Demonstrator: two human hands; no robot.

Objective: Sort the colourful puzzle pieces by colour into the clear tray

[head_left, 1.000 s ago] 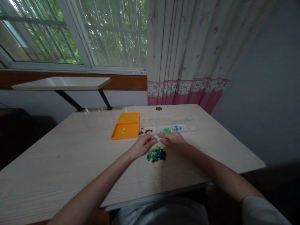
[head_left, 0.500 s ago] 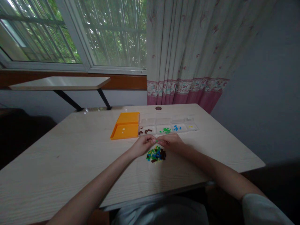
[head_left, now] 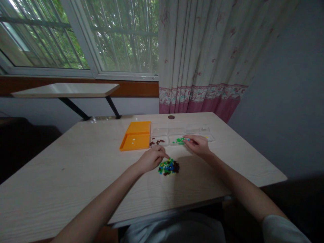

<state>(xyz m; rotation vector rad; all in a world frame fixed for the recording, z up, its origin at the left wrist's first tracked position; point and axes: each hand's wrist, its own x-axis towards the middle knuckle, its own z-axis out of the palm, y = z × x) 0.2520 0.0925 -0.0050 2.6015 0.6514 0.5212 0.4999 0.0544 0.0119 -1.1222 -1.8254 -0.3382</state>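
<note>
A small heap of mixed coloured bricks lies on the wooden table in front of me. My left hand rests just left of the heap, fingers curled and pinched at its edge. My right hand reaches over the clear compartment tray, pinching a small blue piece above the compartments. The tray holds brown pieces at the left and green pieces in the middle; further right my hand covers it.
An orange lid lies beside the tray's left end. A round hole sits near the table's far edge. A curtain and window are behind, with a small shelf at the left.
My right hand has left my left hand by the heap and moved up and right to the tray, carrying a small blue piece. My left hand has stayed by the heap.
</note>
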